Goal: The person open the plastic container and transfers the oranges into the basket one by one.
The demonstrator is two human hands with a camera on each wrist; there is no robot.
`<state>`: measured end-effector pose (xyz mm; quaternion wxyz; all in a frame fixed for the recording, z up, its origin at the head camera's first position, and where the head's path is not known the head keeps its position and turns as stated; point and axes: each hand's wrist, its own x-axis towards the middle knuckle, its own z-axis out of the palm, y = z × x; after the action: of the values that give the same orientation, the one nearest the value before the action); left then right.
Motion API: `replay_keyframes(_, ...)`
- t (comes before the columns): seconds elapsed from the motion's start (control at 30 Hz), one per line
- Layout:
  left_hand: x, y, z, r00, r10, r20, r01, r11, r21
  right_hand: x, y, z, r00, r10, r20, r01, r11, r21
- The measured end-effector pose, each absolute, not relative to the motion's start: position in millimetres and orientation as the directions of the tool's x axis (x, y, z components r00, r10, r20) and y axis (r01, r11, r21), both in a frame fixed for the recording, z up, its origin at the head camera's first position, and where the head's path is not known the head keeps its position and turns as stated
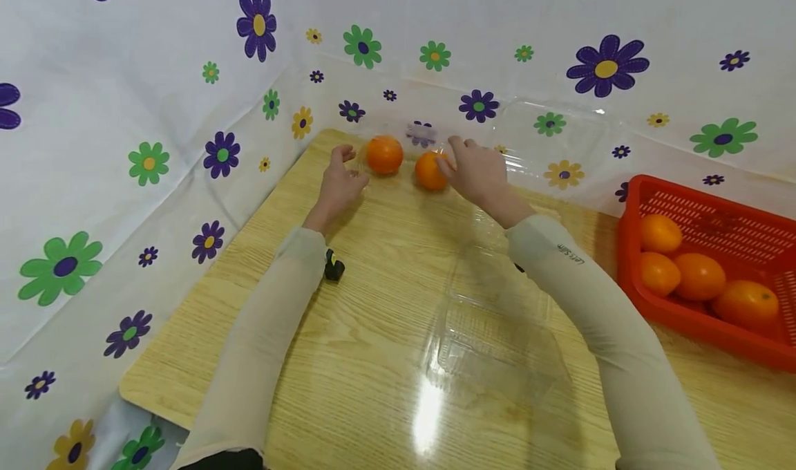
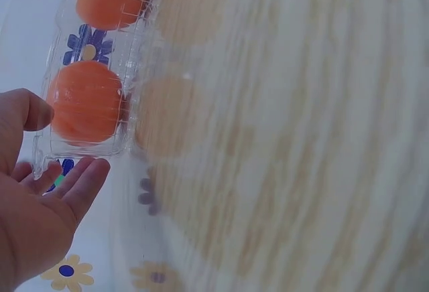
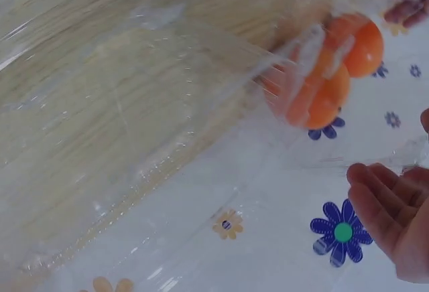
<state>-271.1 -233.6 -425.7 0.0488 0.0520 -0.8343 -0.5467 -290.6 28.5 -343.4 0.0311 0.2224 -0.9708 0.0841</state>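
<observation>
In the head view, two oranges [image 1: 384,155] sit side by side at the table's far end. Thin see-through walls of a clear plastic clamshell box [image 2: 124,146] surround them in the left wrist view. My left hand [image 1: 338,185] is at the box's left end, fingers loosely spread, with the thumb near one orange [image 2: 87,102]. At the other end, my right hand [image 1: 480,174] reaches over beside the right-hand orange [image 1: 431,171]. Its extended fingers [image 3: 379,201] lie at a clear plastic edge in the right wrist view.
More clear plastic packaging [image 1: 491,318] lies along the table in front of my right arm. A clear sheet-like piece [image 1: 550,135] stands against the flowered wall covering. On the right, a red basket [image 1: 628,249] holds several oranges [image 1: 699,276].
</observation>
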Motion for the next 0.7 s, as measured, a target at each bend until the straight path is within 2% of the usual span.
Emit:
replay_keyframes(0.07, -271, -236, -427, -0.991, -0.134, 0.026, -0.031, 0.405, 0.914, -296, 31, -336, -0.937, -0.338, 0.09, -0.349, 0.886, -0.306)
replay_keyframes(0.17, -269, -239, -428, -0.993, -0.114, 0.02, -0.029, 0.405, 0.914, -305, 36, -329, -0.969, -0.223, 0.11, -0.246, 0.804, -0.542)
replay_keyframes(0.3, -266, -239, -429, -0.997, -0.08, -0.01, -0.042, 0.412, 0.91, -315, 39, -323, -0.986, -0.128, 0.109, -0.167, 0.66, -0.733)
replay_keyframes(0.53, -261, -241, -427, -0.998, -0.06, -0.007, -0.033, 0.449, 0.893, -329, 38, -317, -0.998, -0.045, 0.032, -0.049, 0.479, -0.876)
replay_keyframes(0.7, -260, -244, -423, -0.998, -0.06, 0.018, -0.012, 0.469, 0.883, -331, 38, -314, -0.994, -0.093, -0.049, 0.0, 0.463, -0.886)
